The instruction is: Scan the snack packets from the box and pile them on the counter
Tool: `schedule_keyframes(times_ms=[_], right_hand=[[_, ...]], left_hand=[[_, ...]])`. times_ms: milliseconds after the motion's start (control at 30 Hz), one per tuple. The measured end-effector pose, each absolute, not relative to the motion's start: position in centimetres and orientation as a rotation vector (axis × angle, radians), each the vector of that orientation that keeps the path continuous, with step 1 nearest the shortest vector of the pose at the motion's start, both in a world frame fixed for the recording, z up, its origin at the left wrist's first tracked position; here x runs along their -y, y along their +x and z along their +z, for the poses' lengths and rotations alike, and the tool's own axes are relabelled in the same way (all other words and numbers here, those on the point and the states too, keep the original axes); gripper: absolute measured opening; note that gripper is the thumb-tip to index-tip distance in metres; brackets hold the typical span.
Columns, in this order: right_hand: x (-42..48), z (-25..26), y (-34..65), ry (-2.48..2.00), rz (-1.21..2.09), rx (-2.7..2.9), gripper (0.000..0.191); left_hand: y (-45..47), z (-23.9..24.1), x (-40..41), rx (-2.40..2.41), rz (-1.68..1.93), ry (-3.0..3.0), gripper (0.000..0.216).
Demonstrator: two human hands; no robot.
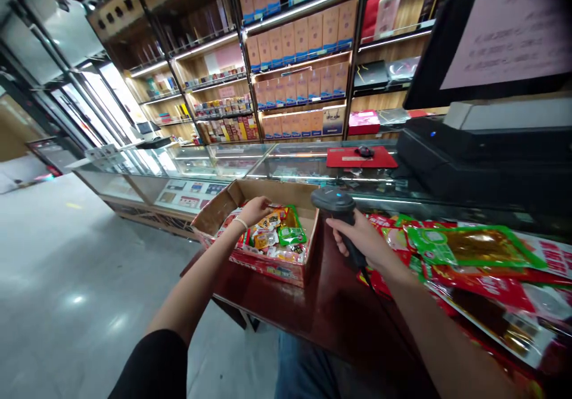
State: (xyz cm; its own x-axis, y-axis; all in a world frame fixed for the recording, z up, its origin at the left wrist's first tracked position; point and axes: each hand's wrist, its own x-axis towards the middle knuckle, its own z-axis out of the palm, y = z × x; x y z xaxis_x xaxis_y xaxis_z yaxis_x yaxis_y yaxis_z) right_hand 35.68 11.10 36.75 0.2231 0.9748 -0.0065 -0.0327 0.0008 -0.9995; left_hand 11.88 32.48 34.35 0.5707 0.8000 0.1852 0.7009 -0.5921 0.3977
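My right hand (357,238) is wrapped round the grip of a black barcode scanner (337,205), whose head points left over the dark red table (313,309). My left hand (254,209) reaches into an open cardboard box (268,265) full of small snack packets (277,235). Its fingers are curled on an orange packet at the top of the pile. The box sits at the table's left corner, just left of the scanner.
Several large red and green sealed food packs (473,262) lie on the table's right side. A black register with a screen (482,119) stands behind them. Glass display counters (214,164) and wooden shelves of boxed goods (299,65) fill the back. Open floor lies to the left.
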Motion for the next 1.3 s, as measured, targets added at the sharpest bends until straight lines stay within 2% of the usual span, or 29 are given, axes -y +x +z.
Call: schedule_keyframes(times_ms=[167, 367, 433, 533, 600, 667, 767, 833, 1067, 1200, 1300], right_hand=[[-12.5, 36.0, 34.4, -1.236, 1.103, 1.073, 0.033], [-12.9, 35.0, 34.3, -1.239, 1.119, 1.057, 0.034], [-12.8, 35.0, 34.2, -1.238, 1.125, 1.047, 0.036], [-12.4, 35.1, 34.1, -1.25, 1.134, 1.027, 0.037], [-12.0, 35.4, 34.1, -1.251, 1.133, 1.019, 0.036], [-11.4, 35.5, 34.3, -1.245, 1.124, 1.018, 0.036], [-10.7, 35.6, 34.8, -1.237, 1.12, 1.007, 0.038], [-10.2, 35.5, 35.2, -1.224, 1.118, 0.99, 0.038], [-8.5, 36.3, 35.6, -1.246, 1.043, 0.97, 0.041], [-6.8, 36.5, 35.9, -1.277, 0.993, 1.011, 0.044], [-5.2, 36.1, 36.7, -1.336, 0.972, 1.086, 0.041]], left_hand=[[12.2, 32.1, -33.0, -1.289, 0.332, 2.612, 0.029], [13.2, 29.6, -32.9, -1.161, -0.055, 2.761, 0.046], [13.5, 29.4, -32.8, -1.175, -0.097, 2.754, 0.039], [13.7, 29.9, -32.6, -1.246, -0.033, 2.753, 0.018], [13.8, 30.6, -32.5, -1.302, 0.095, 2.744, 0.015], [13.7, 31.6, -32.5, -1.345, 0.395, 2.614, 0.015], [13.2, 33.1, -32.6, -1.269, 0.894, 2.077, 0.013], [12.9, 34.1, -32.4, -1.137, 1.031, 1.745, 0.016], [13.4, 36.3, -29.6, -0.886, 1.081, 1.401, 0.034], [15.5, 37.1, -27.3, -0.843, 1.063, 1.359, 0.033], [17.4, 37.6, -25.4, -0.819, 1.045, 1.362, 0.029]])
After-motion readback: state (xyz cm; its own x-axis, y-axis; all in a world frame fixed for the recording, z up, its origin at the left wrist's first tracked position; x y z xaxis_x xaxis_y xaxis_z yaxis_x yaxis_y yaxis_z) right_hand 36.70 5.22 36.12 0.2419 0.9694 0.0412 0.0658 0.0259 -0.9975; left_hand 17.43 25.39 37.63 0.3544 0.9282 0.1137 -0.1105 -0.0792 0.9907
